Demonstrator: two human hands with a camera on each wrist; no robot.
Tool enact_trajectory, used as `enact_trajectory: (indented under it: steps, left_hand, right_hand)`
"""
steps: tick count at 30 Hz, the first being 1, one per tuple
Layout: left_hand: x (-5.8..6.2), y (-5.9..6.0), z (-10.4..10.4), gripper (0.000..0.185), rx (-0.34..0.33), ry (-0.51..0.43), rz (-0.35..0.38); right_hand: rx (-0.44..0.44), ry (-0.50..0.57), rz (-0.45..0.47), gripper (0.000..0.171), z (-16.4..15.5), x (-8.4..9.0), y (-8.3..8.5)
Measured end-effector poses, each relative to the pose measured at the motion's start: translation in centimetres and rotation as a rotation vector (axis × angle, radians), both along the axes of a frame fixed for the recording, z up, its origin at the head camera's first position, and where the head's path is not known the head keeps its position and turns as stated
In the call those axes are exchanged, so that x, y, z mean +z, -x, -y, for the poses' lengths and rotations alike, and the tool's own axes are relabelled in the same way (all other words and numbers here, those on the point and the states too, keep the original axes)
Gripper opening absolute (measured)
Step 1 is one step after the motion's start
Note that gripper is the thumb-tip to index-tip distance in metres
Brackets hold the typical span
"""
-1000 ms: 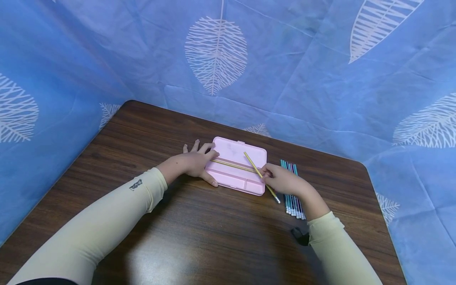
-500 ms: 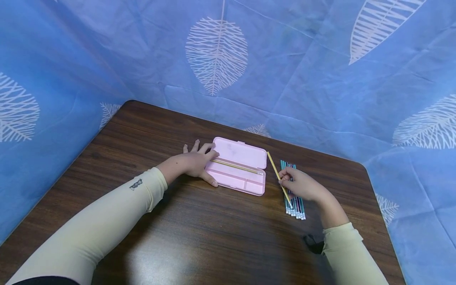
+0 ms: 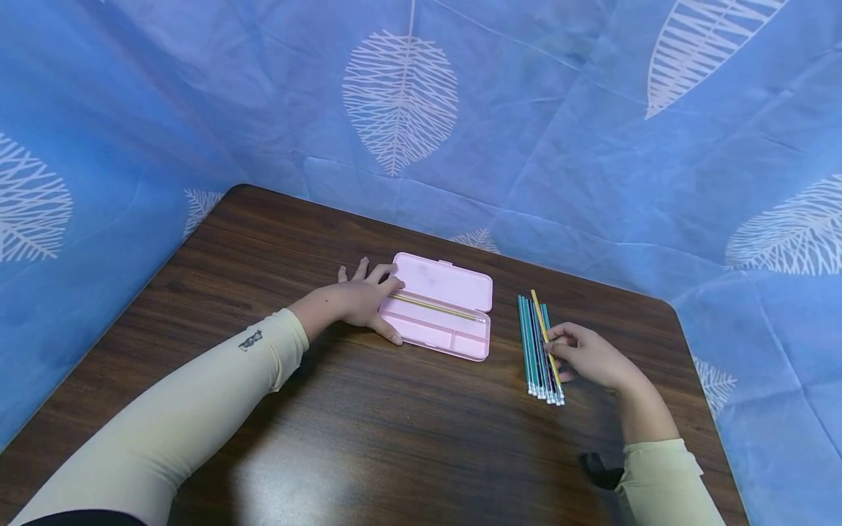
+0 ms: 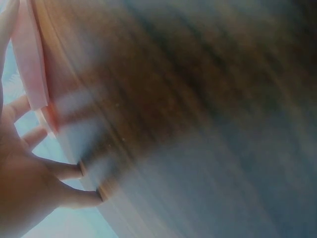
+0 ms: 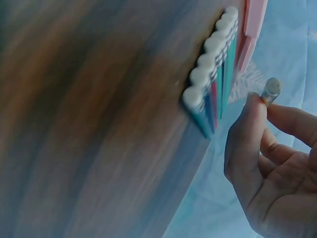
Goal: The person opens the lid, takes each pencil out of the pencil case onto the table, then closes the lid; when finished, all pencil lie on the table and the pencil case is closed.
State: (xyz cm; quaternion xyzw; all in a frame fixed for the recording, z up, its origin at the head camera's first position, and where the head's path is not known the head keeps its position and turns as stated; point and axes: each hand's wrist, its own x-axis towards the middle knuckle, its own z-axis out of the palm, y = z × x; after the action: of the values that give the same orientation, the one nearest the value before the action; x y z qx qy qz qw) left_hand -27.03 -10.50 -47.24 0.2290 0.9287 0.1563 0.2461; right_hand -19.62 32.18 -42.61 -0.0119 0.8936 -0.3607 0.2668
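My left hand (image 3: 363,298) rests spread at the left end of a pink pencil case (image 3: 442,283), whose lid lies folded back. Its fingers touch the case's edge, as the left wrist view also shows. Inside the long compartment lies a yellow pencil (image 3: 437,307). Between thumb and forefinger my right hand (image 3: 588,356) pinches another yellow pencil (image 3: 541,315), eraser end toward me. This one is above a row of teal and dark pencils (image 3: 528,332) on the table; the right wrist view shows its eraser tip (image 5: 272,89) raised clear of their white erasers (image 5: 200,77).
The dark wooden table (image 3: 368,431) carries the case and the pencil row, with a strip of tabletop between them. A blue cloth (image 3: 552,146) with white leaf prints hangs behind the far edge. A black strap end (image 3: 598,471) dangles by the right sleeve.
My right hand has carried the yellow pencil rightward, from over the case's right end to above the row of pencils. My left hand and the case have stayed in place.
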Motion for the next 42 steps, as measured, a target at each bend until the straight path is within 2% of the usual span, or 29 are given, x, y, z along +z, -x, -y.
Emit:
enact_trajectory:
  steps: [6,10,13,17,20,26,35,42]
  left_hand:
    - [0.3,-0.2,0.0,0.123,-0.001,-0.008,-0.013]
    - [0.0,0.0,0.1,0.125,-0.007,-0.008,-0.022]
    - [-0.8,0.3,0.0,0.127,-0.01,0.007,-0.036]
    - [-0.2,-0.1,0.0,0.125,-0.011,0.009,-0.02]
    - [0.9,-0.6,0.1,0.123,-0.007,-0.003,0.006]
    - [0.3,-0.3,-0.1,0.12,0.009,0.0,0.0]
    - [0.6,-0.4,0.2,0.123,0.0,-0.027,-0.008]
    - [-0.2,0.1,0.1,0.127,-0.002,-0.001,-0.017]
  right_hand:
    - [-0.037,-0.003,0.01,0.042,-1.2,-0.1,-0.5]
    - [-0.052,-0.031,0.005,0.041,-1.8,-0.3,-0.6]
    - [-0.061,-0.053,0.002,0.041,-2.2,-0.6,-0.6]
    - [-0.071,-0.058,0.005,0.04,-2.5,-1.2,-0.6]
    - [-0.079,-0.058,0.006,0.039,-2.5,-1.6,-0.6]
    - [-0.089,-0.078,0.011,0.039,-2.2,-1.7,-0.6]
    - [-0.09,-0.103,0.0,0.039,-2.0,-1.6,-0.5]
    - [-0.097,-0.112,-0.009,0.038,-1.8,-1.5,-0.7]
